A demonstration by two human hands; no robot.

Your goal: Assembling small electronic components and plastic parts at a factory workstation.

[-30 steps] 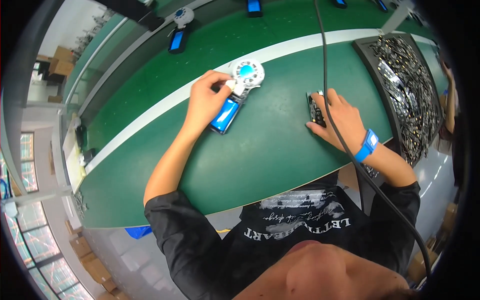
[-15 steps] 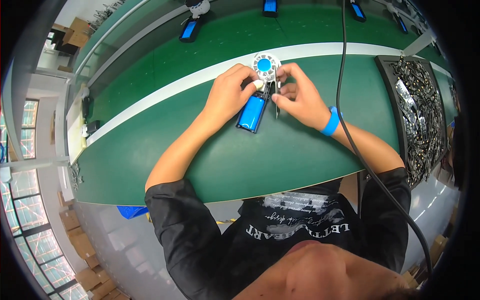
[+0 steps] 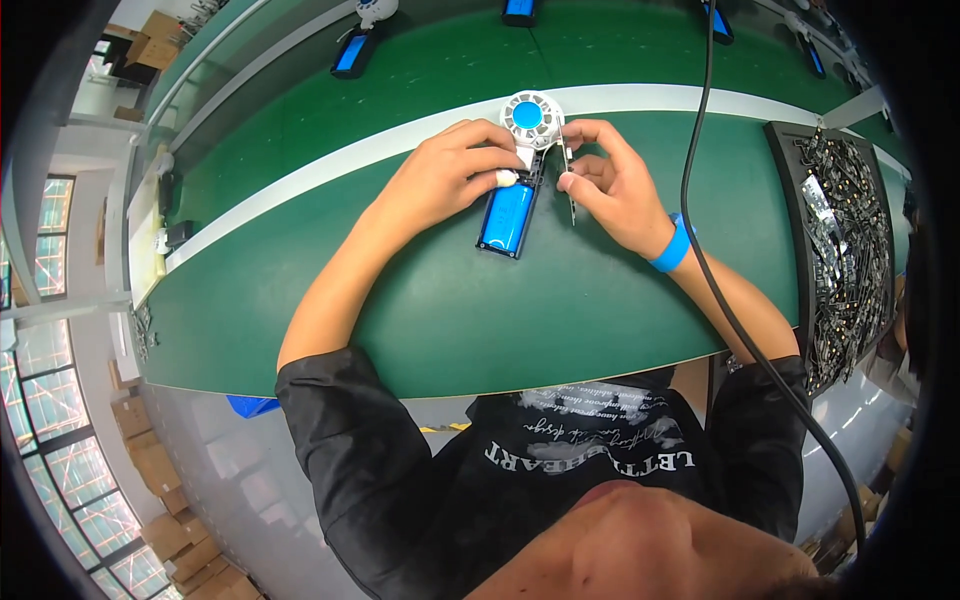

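On the green worktop [image 3: 450, 330] lies a partly built handheld fan [image 3: 528, 116] with a round white head and a blue disc at its centre. Its open black handle frame holds a blue battery [image 3: 507, 217]. My left hand [image 3: 435, 175] grips the fan at the neck, thumb and fingers closed there; a white covering shows on one fingertip. Just right of the neck, my right hand [image 3: 625, 200] pinches a thin, narrow circuit board [image 3: 572, 205], held on edge beside the handle. Whether the board touches the fan is hard to see.
A black tray [image 3: 790, 190] heaped with circuit boards stands at the right. A black cable [image 3: 686, 190] hangs across my right forearm. Past the white rail [image 3: 330, 180] runs a green belt [image 3: 440, 75] carrying more fans. Small metal parts [image 3: 146, 330] sit at the left end.
My right hand and the circuit board have shifted a little right, away from the handle. The fan sits slightly more upright in my left hand. The whole view has shifted slightly.
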